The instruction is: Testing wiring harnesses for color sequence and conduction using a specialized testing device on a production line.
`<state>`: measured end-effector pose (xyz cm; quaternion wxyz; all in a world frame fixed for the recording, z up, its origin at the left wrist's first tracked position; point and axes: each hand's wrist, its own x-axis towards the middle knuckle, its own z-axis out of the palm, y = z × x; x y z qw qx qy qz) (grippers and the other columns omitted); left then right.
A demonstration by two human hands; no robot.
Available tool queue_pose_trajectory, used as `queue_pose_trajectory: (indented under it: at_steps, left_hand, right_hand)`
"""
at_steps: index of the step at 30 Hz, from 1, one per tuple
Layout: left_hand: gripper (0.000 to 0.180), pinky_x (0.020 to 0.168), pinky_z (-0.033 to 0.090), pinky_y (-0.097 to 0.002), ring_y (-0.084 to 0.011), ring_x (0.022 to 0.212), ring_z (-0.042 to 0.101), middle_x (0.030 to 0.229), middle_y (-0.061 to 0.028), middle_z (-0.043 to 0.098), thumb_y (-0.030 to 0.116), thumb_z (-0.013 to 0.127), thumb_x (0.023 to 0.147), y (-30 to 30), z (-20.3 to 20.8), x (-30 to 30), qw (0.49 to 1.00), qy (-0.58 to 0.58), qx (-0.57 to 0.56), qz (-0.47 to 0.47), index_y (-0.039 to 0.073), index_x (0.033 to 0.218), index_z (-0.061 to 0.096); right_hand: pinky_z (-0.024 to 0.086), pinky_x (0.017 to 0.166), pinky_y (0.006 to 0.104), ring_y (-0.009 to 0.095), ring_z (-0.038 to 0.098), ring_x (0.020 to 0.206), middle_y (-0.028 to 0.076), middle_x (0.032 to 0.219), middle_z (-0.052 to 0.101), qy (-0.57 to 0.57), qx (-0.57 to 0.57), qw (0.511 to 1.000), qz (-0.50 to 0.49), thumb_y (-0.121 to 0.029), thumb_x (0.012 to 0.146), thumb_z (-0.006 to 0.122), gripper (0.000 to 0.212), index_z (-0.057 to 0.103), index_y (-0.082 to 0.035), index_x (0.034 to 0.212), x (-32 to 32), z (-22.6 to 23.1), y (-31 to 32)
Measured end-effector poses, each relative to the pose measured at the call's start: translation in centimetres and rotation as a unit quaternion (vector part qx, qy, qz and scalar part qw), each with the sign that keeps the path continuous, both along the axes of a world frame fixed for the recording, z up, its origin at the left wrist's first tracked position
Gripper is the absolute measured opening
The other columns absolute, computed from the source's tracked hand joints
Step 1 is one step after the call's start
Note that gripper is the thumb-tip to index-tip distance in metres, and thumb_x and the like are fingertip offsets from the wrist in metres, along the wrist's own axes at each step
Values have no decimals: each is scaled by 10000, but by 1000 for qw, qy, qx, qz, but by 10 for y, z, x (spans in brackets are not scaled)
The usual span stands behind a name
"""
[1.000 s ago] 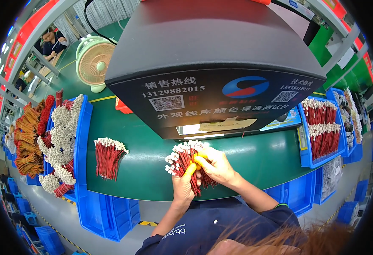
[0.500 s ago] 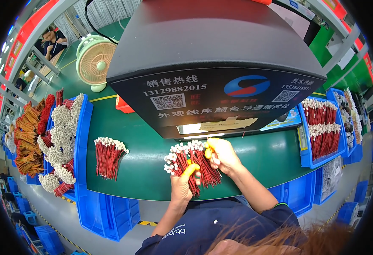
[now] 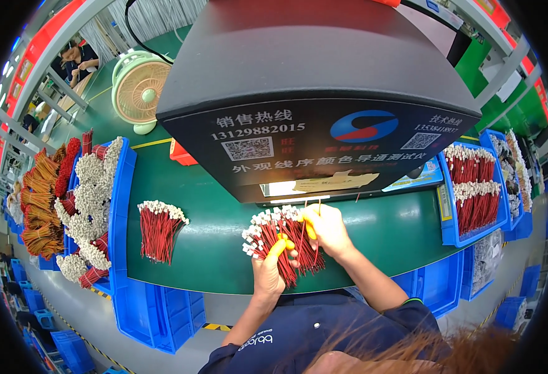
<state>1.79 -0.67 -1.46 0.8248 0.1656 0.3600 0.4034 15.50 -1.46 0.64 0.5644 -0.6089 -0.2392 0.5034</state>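
Two groups of red wire leads with white connectors (image 3: 262, 232) lie side by side at the front of the green table, connector ends pointing away from me. My left hand (image 3: 272, 265), with yellow finger cots, is closed around part of these leads, its thumb over the wires. Just beyond their right side, my right hand (image 3: 329, 229) is closed in a pinch. Thin reddish wire ends stick up from its fingertips, below the front of the black machine; the rest of that lead is hidden by the fingers. Another pile of red leads (image 3: 160, 230) rests apart to the left.
The black machine (image 3: 324, 140) overhangs the table's middle. Left stands a blue bin (image 3: 123, 206) heaped with white-ended bundles; right, a blue tray (image 3: 450, 215) of red leads. A green fan (image 3: 140, 93) stands at the back left, near an orange box (image 3: 180, 153). A co-worker (image 3: 77, 59) sits far left.
My right hand has shifted slightly right and turned over, and thin wire ends now show above its fingers. My left hand has moved a little to the right on the leads.
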Motion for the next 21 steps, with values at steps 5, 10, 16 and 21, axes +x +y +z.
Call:
queue_pose_trajectory:
  at_steps: [5, 10, 16, 21]
  left_hand:
    - [143, 400, 433, -216, -126, 579, 544, 743, -74, 577, 42, 551, 781, 1, 1, 1, 999, 47, 22, -15, 22, 921, 528]
    - [161, 394, 426, -206, -115, 555, 540, 735, -66, 582, 23, 578, 760, 2, 2, 2, 996, 76, 34, -14, 29, 914, 533]
    - [161, 384, 424, -200, -111, 551, 542, 729, -63, 575, 9, 586, 752, 3, 2, 1, 996, 77, 21, -27, 23, 902, 529]
    - [143, 386, 451, -214, -129, 561, 549, 739, -75, 571, 9, 546, 781, 0, -6, 4, 998, 15, 51, -21, 8, 922, 526]
  right_hand:
    - [271, 294, 189, 53, 319, 305, -24, 425, 377, 120, 7, 993, -7, -209, 811, 533, 221, 510, -31, 682, 12, -10, 3]
    - [272, 286, 190, 55, 311, 291, -19, 418, 382, 121, 35, 991, -39, -218, 807, 546, 222, 521, -26, 698, 11, -17, 2]
    - [434, 573, 325, 227, 541, 598, 131, 712, 542, -418, 21, 907, 43, -252, 780, 556, 256, 568, -2, 833, 3, 7, -10]
    - [426, 541, 245, 132, 506, 574, 75, 711, 509, -240, 108, 952, 158, -125, 809, 534, 138, 563, 6, 841, -9, 11, -11]
